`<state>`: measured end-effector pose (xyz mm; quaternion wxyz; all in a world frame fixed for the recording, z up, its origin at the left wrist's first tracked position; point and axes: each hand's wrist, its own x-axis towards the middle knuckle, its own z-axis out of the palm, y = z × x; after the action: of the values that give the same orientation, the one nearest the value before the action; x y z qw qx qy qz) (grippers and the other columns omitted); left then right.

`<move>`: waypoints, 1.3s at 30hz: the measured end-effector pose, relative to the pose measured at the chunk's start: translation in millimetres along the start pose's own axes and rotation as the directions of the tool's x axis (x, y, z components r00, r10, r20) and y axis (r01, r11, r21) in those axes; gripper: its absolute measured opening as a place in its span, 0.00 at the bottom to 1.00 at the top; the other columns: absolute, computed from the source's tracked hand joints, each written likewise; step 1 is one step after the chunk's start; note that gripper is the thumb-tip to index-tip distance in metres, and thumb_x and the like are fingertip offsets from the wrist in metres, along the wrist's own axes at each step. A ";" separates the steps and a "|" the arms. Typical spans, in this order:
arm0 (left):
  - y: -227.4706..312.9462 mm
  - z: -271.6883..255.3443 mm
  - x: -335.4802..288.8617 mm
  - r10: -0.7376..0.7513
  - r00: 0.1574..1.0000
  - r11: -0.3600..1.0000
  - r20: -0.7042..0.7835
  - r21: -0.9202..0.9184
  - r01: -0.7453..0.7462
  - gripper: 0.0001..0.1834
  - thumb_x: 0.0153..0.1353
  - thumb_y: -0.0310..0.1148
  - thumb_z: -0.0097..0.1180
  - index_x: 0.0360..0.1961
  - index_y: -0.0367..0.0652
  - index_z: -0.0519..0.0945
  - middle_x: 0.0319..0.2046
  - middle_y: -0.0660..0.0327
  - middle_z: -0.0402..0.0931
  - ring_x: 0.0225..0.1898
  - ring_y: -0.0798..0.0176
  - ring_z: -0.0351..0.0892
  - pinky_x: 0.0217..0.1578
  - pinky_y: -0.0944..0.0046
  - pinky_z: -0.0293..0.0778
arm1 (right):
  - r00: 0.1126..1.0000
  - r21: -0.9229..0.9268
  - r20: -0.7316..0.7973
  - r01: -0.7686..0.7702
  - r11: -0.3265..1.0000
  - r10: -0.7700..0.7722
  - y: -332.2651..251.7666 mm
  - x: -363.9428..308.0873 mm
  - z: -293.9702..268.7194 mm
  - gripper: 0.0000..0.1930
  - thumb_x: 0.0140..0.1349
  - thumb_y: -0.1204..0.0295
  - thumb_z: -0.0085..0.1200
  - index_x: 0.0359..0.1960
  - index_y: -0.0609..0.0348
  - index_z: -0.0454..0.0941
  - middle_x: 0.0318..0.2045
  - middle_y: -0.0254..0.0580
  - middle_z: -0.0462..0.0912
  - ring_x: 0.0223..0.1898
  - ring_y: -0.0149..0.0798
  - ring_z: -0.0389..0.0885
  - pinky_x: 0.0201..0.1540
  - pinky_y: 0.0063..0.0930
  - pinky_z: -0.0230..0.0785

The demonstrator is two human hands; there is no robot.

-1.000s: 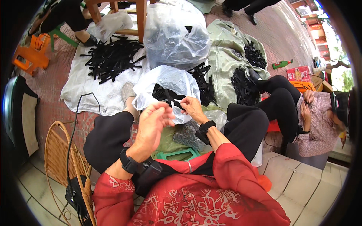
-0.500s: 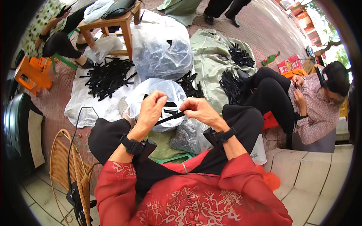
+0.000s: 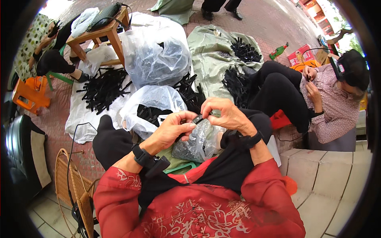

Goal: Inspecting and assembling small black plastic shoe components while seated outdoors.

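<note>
Before my lap, my left hand (image 3: pixel 177 127) and my right hand (image 3: pixel 222 113) meet on a black strip (image 3: pixel 197 119), both pinching it with thumb and fingers. Part of the strip shows below my left palm; the rest is hidden by the fingers. Just beyond my left hand, an opened white plastic bag (image 3: pixel 166 95) holds several more black strips. Under my hands lies a clear plastic bag (image 3: pixel 194 146) of small dark pieces, too small to make out.
Piles of black strips (image 3: pixel 104 89) lie on white and green sheets (image 3: pixel 216 85). A big clear bag (image 3: pixel 154 59) stands beside a wooden stool (image 3: pixel 115 39). To the right, a seated person (image 3: pixel 333 99) handles something small. A wicker chair (image 3: pixel 65 178) is at left.
My hands have moved right and closer together along the strip, which was stretched between them before. The view has shifted a little, and more of the opened bag's contents shows.
</note>
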<state>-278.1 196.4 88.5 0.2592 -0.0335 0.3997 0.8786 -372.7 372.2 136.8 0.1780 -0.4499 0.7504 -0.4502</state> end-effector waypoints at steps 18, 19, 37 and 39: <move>4.0 -8.7 29.9 0.161 0.955 0.853 -0.249 -0.451 -0.262 0.09 0.60 0.33 0.40 0.35 0.38 0.68 0.37 0.55 0.71 0.42 0.58 0.70 0.44 0.61 0.67 | 0.919 0.427 -0.300 -0.110 0.898 0.255 19.0 19.3 30.3 0.03 0.47 0.77 0.54 0.25 0.62 0.74 0.28 0.35 0.75 0.22 0.23 0.70 0.24 0.17 0.63; 4.7 -9.2 31.1 0.226 0.949 0.799 -0.221 -0.515 -0.311 0.09 0.61 0.32 0.39 0.36 0.37 0.67 0.42 0.53 0.69 0.45 0.58 0.69 0.46 0.61 0.66 | 0.928 0.278 -0.312 -0.118 0.953 0.206 19.2 21.2 34.8 0.06 0.47 0.78 0.53 0.28 0.62 0.74 0.27 0.35 0.75 0.21 0.24 0.70 0.23 0.18 0.63; 7.0 -13.7 20.2 0.149 0.869 0.962 -0.472 -0.134 -0.238 0.08 0.57 0.32 0.47 0.37 0.43 0.67 0.25 0.64 0.69 0.24 0.70 0.69 0.23 0.71 0.67 | 0.848 0.543 -0.209 -0.314 0.779 0.487 30.0 20.0 42.1 0.06 0.52 0.80 0.50 0.32 0.62 0.69 0.21 0.32 0.72 0.19 0.22 0.70 0.20 0.14 0.65; 8.9 -13.2 16.2 0.212 0.874 0.977 -0.437 0.112 -0.181 0.13 0.57 0.29 0.47 0.43 0.41 0.62 0.21 0.64 0.69 0.15 0.75 0.65 0.13 0.78 0.59 | 0.861 0.610 -0.188 -0.276 0.743 0.473 33.0 17.6 33.5 0.07 0.53 0.78 0.50 0.34 0.63 0.69 0.22 0.35 0.74 0.20 0.23 0.71 0.21 0.15 0.66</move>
<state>-298.3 189.0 81.4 0.0713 -0.1845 0.4791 0.8552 -376.5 346.5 93.9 0.2622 -0.1322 0.6781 -0.6738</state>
